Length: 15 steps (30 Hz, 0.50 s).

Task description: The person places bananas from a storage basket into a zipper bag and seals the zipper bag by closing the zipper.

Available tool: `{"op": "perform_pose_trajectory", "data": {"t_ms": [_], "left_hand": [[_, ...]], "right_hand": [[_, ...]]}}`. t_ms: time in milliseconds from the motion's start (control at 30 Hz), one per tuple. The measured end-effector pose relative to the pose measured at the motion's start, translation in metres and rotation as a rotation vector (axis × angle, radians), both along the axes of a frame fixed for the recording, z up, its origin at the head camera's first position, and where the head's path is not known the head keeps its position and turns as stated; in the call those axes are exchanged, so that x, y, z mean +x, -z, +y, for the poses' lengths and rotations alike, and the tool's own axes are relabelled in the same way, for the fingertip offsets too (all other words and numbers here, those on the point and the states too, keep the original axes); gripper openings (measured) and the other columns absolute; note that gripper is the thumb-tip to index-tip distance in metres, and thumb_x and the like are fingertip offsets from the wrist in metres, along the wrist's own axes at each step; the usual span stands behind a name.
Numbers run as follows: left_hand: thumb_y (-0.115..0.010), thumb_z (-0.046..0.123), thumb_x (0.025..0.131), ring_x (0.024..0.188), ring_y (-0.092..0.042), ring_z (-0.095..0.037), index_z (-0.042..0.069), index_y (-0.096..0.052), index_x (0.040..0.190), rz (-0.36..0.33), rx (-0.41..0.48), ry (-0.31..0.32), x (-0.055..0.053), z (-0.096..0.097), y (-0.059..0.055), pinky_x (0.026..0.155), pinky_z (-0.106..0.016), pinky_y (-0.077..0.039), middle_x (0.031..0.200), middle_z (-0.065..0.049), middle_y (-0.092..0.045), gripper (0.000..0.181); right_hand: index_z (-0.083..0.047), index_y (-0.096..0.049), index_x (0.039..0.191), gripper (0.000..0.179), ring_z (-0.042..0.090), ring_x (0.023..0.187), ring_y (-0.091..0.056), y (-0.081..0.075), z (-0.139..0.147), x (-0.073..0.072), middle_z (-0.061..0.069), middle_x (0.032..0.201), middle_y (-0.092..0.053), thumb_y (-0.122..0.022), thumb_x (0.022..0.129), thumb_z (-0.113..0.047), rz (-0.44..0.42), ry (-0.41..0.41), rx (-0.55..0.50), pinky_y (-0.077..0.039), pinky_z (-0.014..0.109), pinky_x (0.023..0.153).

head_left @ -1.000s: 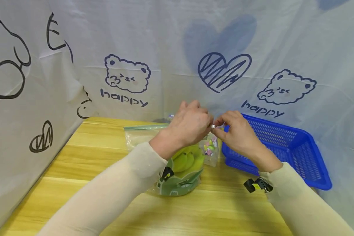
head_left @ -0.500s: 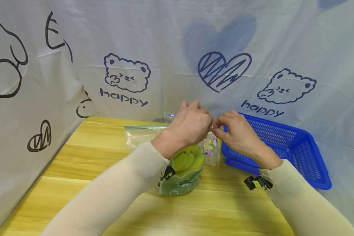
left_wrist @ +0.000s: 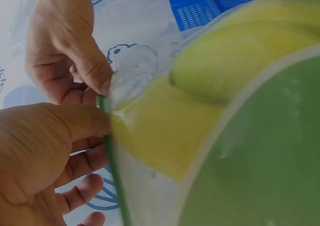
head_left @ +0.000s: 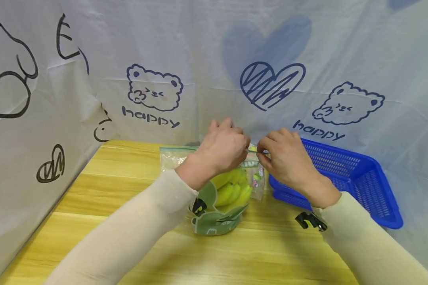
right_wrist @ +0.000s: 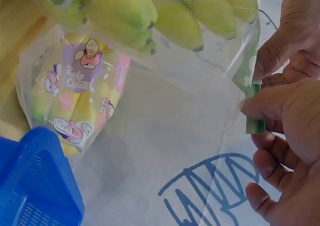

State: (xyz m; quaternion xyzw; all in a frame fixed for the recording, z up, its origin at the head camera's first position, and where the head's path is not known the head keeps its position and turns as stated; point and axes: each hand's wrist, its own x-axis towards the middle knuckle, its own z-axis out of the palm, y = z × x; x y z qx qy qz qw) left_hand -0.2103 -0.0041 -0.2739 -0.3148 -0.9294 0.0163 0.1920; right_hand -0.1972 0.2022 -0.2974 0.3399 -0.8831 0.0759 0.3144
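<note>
A clear zip bag [head_left: 214, 227] with a green printed front stands on the table, holding several yellow-green bananas [head_left: 232, 194]. My left hand [head_left: 221, 148] pinches its green top strip [left_wrist: 112, 171] between thumb and fingers. At the strip's right-hand end, my right hand [head_left: 289, 162] pinches the same edge, a short gap away from the left. The right wrist view shows that strip end [right_wrist: 255, 118] under my right thumb. Behind the banana bag stands a smaller clear bag [right_wrist: 75, 95] with pink cartoon prints and yellow contents, partly hidden in the head view.
To the right is a blue plastic basket [head_left: 356, 178] with slotted walls. The wooden table [head_left: 103, 190] meets a white cloth backdrop [head_left: 199, 47] printed with bears and hearts at the back and left.
My left hand has shifted slightly left, and the gap between the hands has widened. The bag's top edge now shows between them, and more of the bananas is visible.
</note>
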Motion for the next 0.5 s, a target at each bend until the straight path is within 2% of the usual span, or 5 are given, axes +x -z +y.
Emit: {"op": "perform_pose_trajectory", "data": {"t_ms": [100, 267, 500], "left_hand": [[-0.064, 0.033, 0.101, 0.093, -0.053, -0.024, 0.021, -0.072, 0.093, -0.003, -0.012, 0.001, 0.0, 0.0, 0.003, 0.079, -0.042, -0.039, 0.091, 0.004, -0.067, 0.017], [-0.066, 0.034, 0.101, 0.093, -0.054, -0.023, 0.021, -0.071, 0.091, -0.006, -0.011, 0.012, 0.0, -0.001, 0.008, 0.081, -0.042, -0.04, 0.09, 0.005, -0.067, 0.017], [-0.067, 0.036, 0.101, 0.094, -0.054, -0.023, 0.022, -0.071, 0.093, -0.004, -0.008, 0.054, -0.001, -0.004, 0.012, 0.079, -0.041, -0.039, 0.091, 0.006, -0.067, 0.017]], "right_hand": [[-0.01, -0.07, 0.087, 0.007, 0.031, 0.08, -0.053, 0.001, -0.003, 0.0, 0.006, 0.084, -0.066, -0.074, 0.087, -0.005, 0.016, 0.001, 0.018, -0.035, 0.044, 0.069], [-0.011, -0.069, 0.087, 0.005, 0.029, 0.081, -0.052, 0.003, -0.005, -0.001, 0.005, 0.085, -0.067, -0.071, 0.088, -0.007, -0.031, 0.005, 0.045, -0.035, 0.044, 0.07], [-0.011, -0.071, 0.089, 0.005, 0.028, 0.083, -0.055, 0.005, -0.006, -0.002, 0.004, 0.085, -0.068, -0.075, 0.09, -0.012, -0.062, -0.008, 0.069, -0.037, 0.043, 0.07]]}}
